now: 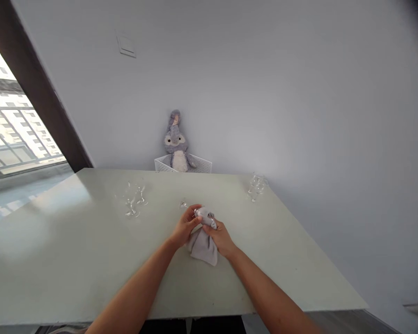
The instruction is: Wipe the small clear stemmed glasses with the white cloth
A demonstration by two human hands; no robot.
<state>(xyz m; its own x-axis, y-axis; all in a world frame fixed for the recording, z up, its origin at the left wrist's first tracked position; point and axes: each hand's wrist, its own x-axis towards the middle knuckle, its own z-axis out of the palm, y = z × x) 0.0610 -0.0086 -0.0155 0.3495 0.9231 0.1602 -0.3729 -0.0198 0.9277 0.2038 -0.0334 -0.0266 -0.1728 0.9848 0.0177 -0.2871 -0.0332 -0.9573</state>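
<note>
In the head view, my left hand (186, 227) is closed around a clear stemmed glass tilted on its side. The glass's foot (183, 203) sticks out to the left beyond my fingers. A light grey cloth (204, 248) is bunched at the glass's bowl and hangs down below my hands. My right hand (222, 237) grips the cloth, its fingers against the bowl end. Both hands are close together above the table, and the cloth hides much of the bowl.
Several clear glasses (135, 199) stand at the left on the pale table (101, 264), and several more (257, 186) stand near its right far edge. Behind the table, a grey plush rabbit (179, 144) sits in a white basket (204, 165) against the wall.
</note>
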